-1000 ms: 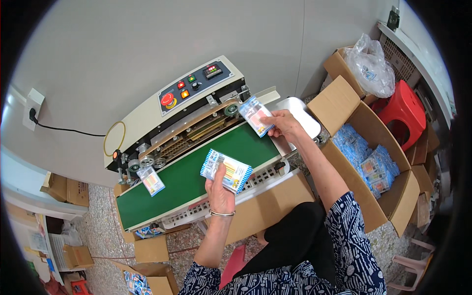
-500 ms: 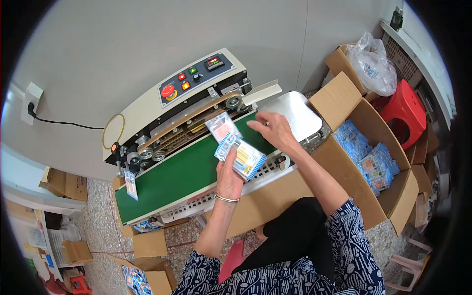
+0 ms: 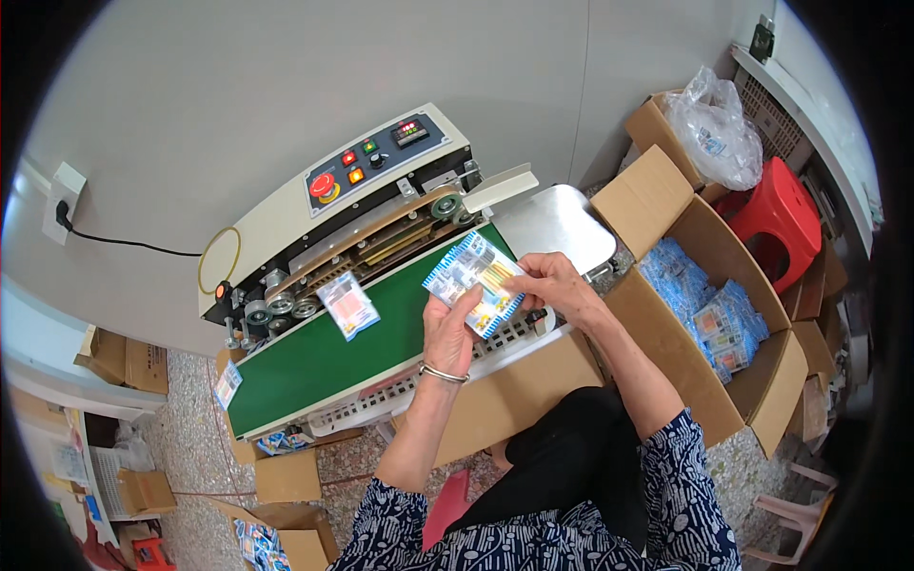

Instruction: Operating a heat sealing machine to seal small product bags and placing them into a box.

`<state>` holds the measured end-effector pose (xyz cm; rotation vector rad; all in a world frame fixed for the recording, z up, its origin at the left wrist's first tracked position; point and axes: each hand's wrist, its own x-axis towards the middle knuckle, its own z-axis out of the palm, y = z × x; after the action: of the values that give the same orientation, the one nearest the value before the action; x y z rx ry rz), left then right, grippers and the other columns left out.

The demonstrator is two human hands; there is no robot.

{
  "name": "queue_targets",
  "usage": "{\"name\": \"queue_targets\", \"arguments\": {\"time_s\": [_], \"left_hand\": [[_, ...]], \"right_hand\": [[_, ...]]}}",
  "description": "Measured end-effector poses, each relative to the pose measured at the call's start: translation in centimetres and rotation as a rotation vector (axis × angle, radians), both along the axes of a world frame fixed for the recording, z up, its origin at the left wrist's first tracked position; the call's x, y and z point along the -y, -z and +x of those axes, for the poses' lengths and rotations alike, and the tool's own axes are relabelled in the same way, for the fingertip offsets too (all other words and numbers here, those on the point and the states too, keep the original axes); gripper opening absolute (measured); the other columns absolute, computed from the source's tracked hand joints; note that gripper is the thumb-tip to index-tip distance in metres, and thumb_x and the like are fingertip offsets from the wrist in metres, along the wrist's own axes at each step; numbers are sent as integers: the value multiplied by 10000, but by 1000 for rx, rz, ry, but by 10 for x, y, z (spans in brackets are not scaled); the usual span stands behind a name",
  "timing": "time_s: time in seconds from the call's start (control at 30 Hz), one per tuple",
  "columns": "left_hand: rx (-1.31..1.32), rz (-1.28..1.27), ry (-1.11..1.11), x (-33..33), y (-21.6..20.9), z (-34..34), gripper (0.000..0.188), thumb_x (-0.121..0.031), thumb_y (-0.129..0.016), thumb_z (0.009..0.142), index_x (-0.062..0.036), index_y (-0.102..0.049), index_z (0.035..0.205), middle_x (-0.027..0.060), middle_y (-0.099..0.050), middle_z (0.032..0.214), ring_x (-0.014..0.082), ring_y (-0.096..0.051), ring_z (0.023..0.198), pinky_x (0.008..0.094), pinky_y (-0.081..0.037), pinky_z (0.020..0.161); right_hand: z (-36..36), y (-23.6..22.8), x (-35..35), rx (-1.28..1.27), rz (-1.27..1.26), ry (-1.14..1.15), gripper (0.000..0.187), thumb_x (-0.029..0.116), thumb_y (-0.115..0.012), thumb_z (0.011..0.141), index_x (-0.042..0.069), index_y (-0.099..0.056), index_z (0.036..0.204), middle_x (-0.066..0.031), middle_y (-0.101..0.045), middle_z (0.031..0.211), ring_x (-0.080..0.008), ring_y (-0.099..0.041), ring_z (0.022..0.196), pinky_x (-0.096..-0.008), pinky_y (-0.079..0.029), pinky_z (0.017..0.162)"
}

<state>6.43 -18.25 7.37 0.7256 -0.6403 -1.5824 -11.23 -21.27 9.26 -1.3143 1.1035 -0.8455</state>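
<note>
My left hand, a bangle at its wrist, grips a clear packet with blue-striped edges above the belt, thumb on its face. My right hand pinches that packet's right edge between thumb and fingers. Whether more than one packet is in the grip, I cannot tell. Beneath runs the green conveyor belt of a band sealing machine. One packet with a pinkish content lies on the belt, its upper edge along the sealing mechanism. Another packet is at the belt's left end.
A metal plate adjoins the belt's right end. To the right, an open carton holds many blue packets, with a red stool and a plastic bag behind. Another carton of packets stands on the floor at lower left.
The packet near my left hand has travelled left along the belt, and the leftmost one has reached the belt's end. My right hand has come down onto the held packet's edge.
</note>
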Motion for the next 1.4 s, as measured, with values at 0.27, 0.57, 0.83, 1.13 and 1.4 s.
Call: {"name": "queue_targets", "arguments": {"time_s": [0.27,0.57,0.83,1.13,1.4], "left_hand": [[2,29,-191,0,6,5,353,-1,-614,813,-16,-482,1140,68,-589,1051,168,-605,930,300,-514,803],[-15,115,-116,-22,12,7,368,42,-576,819,-14,-468,1167,84,-586,1088,185,-591,994,324,-490,876],[1,126,-70,-24,12,-5,334,-7,-602,832,-34,-498,1149,44,-587,1064,138,-583,951,285,-479,847],[-117,110,-60,-6,12,3,309,-52,-559,883,-47,-474,1180,41,-569,1096,153,-562,1009,314,-463,894],[-88,15,79,-6,-8,-11,332,-59,-551,889,-55,-452,1206,57,-544,1137,178,-548,1042,347,-448,933]], "right_hand": [[-25,13,40,216,171,174,163,192,-679,804,66,-600,738,21,-556,588,-30,-473,465,-171,-352,422],[-9,14,76,117,190,161,160,184,-687,798,75,-587,737,15,-537,559,-36,-450,432,-171,-327,399],[33,28,75,41,140,72,175,189,-696,771,37,-621,732,-35,-573,545,-79,-513,420,-203,-358,367],[19,0,20,-215,-220,88,394,359,-624,803,-34,-651,805,-111,-561,553,-158,-541,490,-310,-425,497],[-4,9,-11,-13,-10,-50,267,277,-677,800,10,-656,805,5,-567,632,-41,-489,551,-189,-395,488]]}}
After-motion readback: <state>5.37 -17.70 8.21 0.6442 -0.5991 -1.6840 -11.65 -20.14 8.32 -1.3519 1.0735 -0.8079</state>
